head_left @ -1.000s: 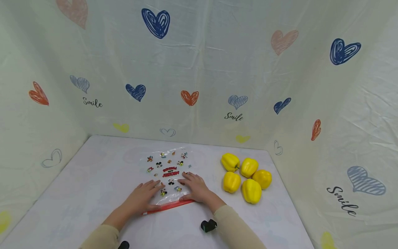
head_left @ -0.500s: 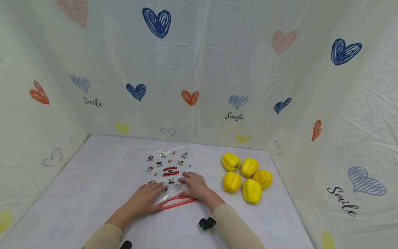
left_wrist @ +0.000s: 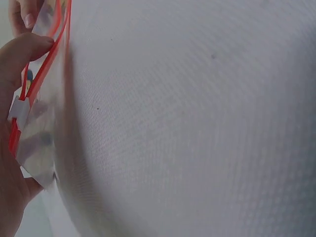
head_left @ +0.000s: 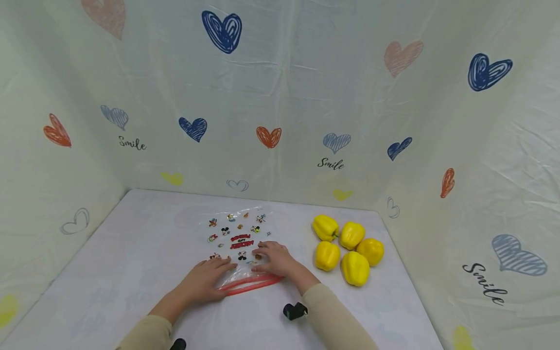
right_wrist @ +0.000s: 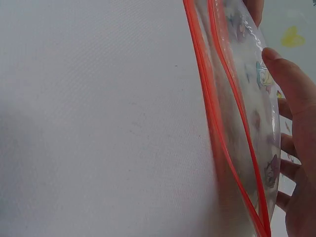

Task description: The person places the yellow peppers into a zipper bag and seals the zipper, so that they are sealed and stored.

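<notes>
A clear zip bag (head_left: 242, 240) with cartoon prints lies flat on the white table, its red-edged mouth (head_left: 251, 283) towards me. The two red strips stand apart. On the bag's left side rests my left hand (head_left: 203, 280), fingers loosely spread; in the left wrist view its thumb (left_wrist: 37, 45) touches a red strip, near a white slider (left_wrist: 19, 109). My right hand (head_left: 277, 260) lies on the right side of the bag with relaxed, spread fingers. The right wrist view shows its thumb (right_wrist: 284, 69) against the printed film, behind the parted strips.
Several yellow bell peppers (head_left: 327, 256) sit grouped on the table to the right of the bag. Black wrist-worn devices (head_left: 295, 311) show by the sleeves. A pale curtain (head_left: 280, 87) printed with hearts stands around the table's back and sides.
The red strips of the bag's mouth, together a second ago, have come apart. My left hand has shifted slightly forward and right; the right thumb has moved up off the red edge.
</notes>
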A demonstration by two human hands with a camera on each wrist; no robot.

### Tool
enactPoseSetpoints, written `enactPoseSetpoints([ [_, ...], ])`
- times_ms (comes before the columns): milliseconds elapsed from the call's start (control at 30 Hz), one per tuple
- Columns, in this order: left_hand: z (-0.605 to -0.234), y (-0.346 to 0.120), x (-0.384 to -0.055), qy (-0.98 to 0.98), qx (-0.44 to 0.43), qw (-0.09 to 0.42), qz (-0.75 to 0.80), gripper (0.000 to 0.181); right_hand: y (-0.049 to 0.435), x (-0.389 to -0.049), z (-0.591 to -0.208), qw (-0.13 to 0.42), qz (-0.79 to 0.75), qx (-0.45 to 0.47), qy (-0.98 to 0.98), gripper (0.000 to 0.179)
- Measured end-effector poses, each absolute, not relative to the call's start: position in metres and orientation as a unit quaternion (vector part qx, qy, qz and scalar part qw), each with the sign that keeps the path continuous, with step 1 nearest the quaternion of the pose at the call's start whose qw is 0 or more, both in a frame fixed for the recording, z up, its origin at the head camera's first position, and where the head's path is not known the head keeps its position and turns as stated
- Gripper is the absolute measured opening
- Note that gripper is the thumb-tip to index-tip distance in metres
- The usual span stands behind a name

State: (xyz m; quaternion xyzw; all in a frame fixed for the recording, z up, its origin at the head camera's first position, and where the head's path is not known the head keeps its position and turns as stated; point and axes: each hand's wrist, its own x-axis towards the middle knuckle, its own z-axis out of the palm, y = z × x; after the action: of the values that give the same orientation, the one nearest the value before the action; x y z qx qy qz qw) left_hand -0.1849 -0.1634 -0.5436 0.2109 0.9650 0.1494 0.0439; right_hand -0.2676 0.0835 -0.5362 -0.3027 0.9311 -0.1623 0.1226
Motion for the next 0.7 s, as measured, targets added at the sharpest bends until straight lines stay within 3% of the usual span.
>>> enactPoseSetpoints([
  [700, -0.541, -0.165, -0.180, 0.962, 0.216, 0.017, 0.167, 0.058, 0.089, -0.239, -0.537, 0.095, -0.197, -0.383, 0.898, 0.049],
])
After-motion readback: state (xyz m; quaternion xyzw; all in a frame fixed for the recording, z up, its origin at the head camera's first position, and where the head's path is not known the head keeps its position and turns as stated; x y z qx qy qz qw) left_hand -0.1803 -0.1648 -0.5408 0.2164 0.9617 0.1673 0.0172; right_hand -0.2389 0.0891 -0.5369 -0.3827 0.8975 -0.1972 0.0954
